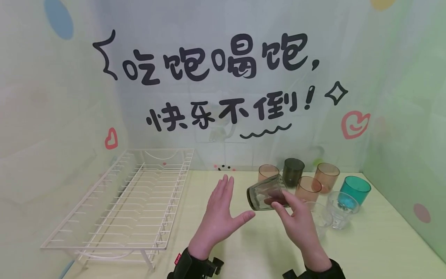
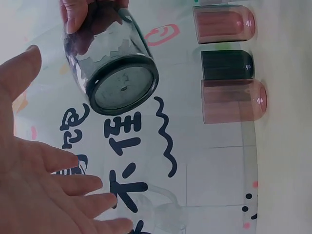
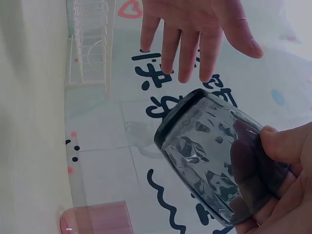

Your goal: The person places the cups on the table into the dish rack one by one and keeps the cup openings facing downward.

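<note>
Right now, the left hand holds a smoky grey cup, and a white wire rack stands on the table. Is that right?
Not quite: the head view shows the right hand holding the smoky grey cup. The white wire rack does stand on the table.

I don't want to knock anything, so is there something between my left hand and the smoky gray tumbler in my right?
Nothing visible: only a gap of open air separates your left hand from the smoky gray tumbler, held tilted in your right hand. A peach tumbler stands beyond it, outside that gap.
</note>
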